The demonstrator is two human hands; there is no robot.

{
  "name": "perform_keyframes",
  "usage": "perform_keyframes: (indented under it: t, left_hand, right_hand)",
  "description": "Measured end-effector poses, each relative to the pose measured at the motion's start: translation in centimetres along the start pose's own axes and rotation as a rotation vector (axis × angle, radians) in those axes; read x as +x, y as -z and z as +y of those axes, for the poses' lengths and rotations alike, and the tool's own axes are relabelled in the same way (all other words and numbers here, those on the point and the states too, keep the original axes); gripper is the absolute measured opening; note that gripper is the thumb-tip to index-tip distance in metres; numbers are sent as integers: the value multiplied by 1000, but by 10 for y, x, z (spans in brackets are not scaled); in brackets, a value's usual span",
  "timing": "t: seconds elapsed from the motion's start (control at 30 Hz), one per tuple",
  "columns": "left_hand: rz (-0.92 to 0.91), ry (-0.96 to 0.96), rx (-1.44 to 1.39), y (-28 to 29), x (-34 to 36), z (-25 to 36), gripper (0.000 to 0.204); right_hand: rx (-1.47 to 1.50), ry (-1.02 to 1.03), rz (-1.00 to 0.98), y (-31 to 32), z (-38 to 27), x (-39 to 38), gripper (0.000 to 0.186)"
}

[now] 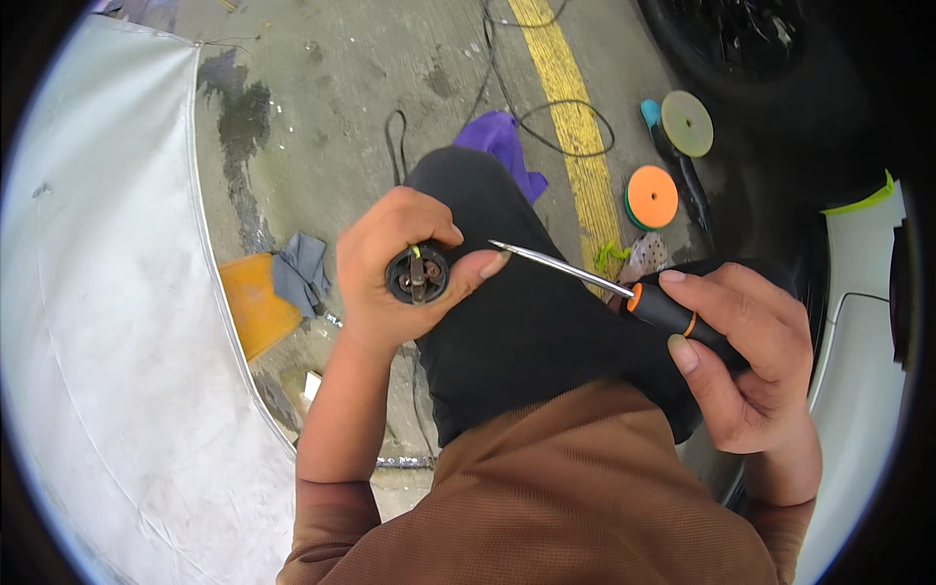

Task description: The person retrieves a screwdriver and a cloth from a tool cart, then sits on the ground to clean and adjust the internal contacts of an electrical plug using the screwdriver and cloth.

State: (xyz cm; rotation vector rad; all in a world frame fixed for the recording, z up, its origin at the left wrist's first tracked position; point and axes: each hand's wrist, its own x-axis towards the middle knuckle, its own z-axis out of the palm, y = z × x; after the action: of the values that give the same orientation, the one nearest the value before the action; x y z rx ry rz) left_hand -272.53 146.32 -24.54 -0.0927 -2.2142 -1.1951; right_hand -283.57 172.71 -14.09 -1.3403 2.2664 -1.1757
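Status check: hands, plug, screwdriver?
Left hand grips round black plug, open face up. Right hand holds screwdriver, tip short of plug. Nothing between.

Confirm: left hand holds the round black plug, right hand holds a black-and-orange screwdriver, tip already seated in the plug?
Not quite. In the head view the screwdriver tip sits beside the left hand's thumb, clear of the round black plug. The right hand does hold it.
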Motion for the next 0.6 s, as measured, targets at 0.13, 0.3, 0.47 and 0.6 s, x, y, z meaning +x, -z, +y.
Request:
perform_keyframes:
  t: [0.13,0.3,0.47,0.6]
  left_hand:
    - [114,-33,21,7,16,17,42]
    - [174,125,-21,6,34,35,31]
    - [130,124,36,5,40,47,27]
    - [102,204,-7,1,41,54,28]
  right_hand:
    - [87,55,57,-2,-3,0,42]
    - [171,82,50,2,-8,1,42]
    - [157,109,76,8,-12,-1,41]
    - [137,92,36,16,-17,-3,40]
